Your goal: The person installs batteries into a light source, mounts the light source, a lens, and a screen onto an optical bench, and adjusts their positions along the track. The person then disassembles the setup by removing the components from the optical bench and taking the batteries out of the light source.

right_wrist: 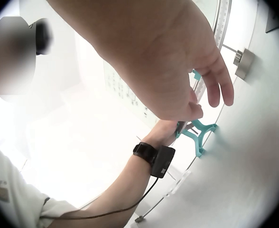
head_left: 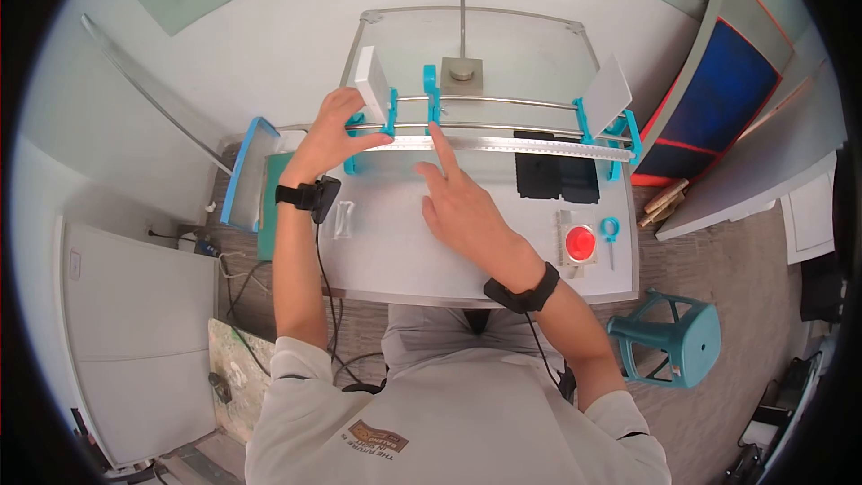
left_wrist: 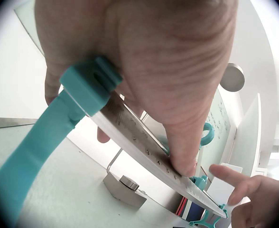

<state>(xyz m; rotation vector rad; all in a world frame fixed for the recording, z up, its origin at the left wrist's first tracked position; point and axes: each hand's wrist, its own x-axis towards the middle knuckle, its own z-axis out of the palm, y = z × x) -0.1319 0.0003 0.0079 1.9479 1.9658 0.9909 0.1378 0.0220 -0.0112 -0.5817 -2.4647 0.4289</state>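
Observation:
An optical bench of metal rods and a silver ruler (head_left: pixel 503 145) stands on teal end supports (head_left: pixel 634 139). At its left end my left hand (head_left: pixel 328 139) straddles the rods and grips the teal holder (head_left: pixel 392 112) under a white box (head_left: pixel 370 76). The thumb lies along the near side by the ruler; the other fingers are partly hidden behind. My right hand (head_left: pixel 471 220) points its index finger at the foot of the teal ring holder (head_left: pixel 432 94), fingertip right at it, with the other fingers loosely bent. Farther right on the rods stands a white screen (head_left: pixel 608 97).
Black sheets (head_left: pixel 557 171) lie under the bench. Near the table's right edge are a red round button (head_left: pixel 580 242) and a teal ring with a stem (head_left: pixel 610 230). A metal stand base (head_left: pixel 461 76) sits behind. A small clear packet (head_left: pixel 344 220) lies near the left wrist.

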